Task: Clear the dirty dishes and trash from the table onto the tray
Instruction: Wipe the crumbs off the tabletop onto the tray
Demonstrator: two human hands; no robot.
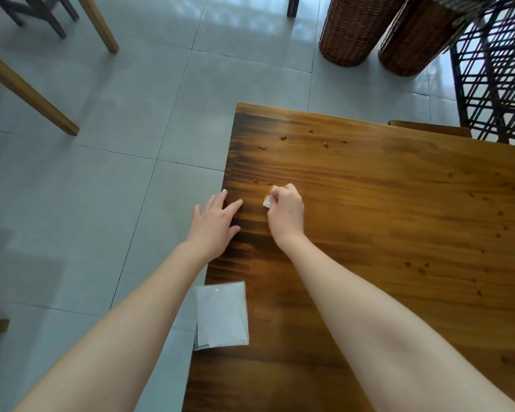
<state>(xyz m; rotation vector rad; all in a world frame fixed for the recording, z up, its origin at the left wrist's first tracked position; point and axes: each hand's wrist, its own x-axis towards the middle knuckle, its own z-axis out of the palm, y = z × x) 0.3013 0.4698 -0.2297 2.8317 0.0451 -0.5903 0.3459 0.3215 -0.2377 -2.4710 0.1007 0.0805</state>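
My right hand [286, 214] pinches a small crumpled white tissue [269, 198], stained brown at its top, down against the wooden table [384, 221]. Several small brown food crumbs [283, 137] lie scattered on the wood beyond it, and two more crumbs [262, 182] sit just left of the tissue. My left hand [216, 221] lies flat with spread fingers at the table's left edge, holding nothing. No tray or dishes are in view.
A clear packet of white tissues [222, 315] lies at the near left edge of the table, overhanging it slightly. Grey tiled floor [101, 173] lies left. Two wicker baskets [354, 28] and a black lattice chair [497, 72] stand beyond the table.
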